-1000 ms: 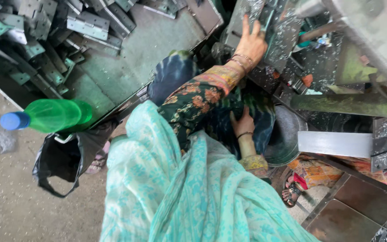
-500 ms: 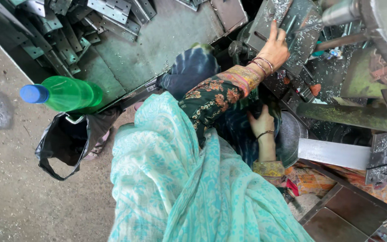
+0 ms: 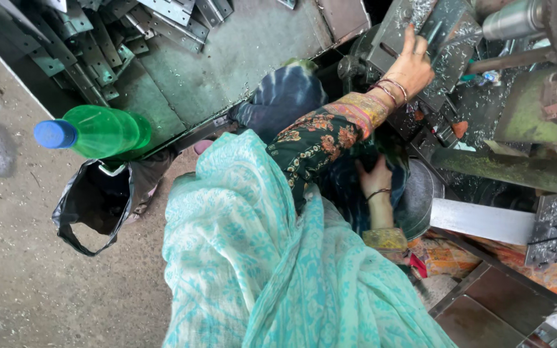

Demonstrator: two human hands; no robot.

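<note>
Left hand (image 3: 415,64) first: from my remote seat I read it as laid on the grey metal plate (image 3: 443,35) at the upper right of the frame. Its fingers are hooked over the plate's edge and one finger stands straight up, so it is gripping rather than hovering. The plate is dusted with bright metal shavings and lies directly under and beyond that hand. Its long axis slants from the top edge of the frame down toward the right. The left hand is plainly the nearer one. My right hand (image 3: 375,182) sits lower, at centre right, well apart from the plate. It is pressed on the dark tie-dyed cloth (image 3: 285,96) over the lap, and I cannot tell whether it pinches the cloth or only rests there.

Just beside the right hand, toward the right, is a round metal pan (image 3: 423,193), and what it holds is hidden from me. Below it a pale flat bar (image 3: 481,222) runs across. In the upper left a green tray (image 3: 240,58) holds a heap of grey metal brackets (image 3: 85,38) at its left end. At the left of the frame a green bottle (image 3: 107,132) points its blue cap leftward. It sits just above an open black bag (image 3: 75,212) whose inside is too dark to read.
</note>
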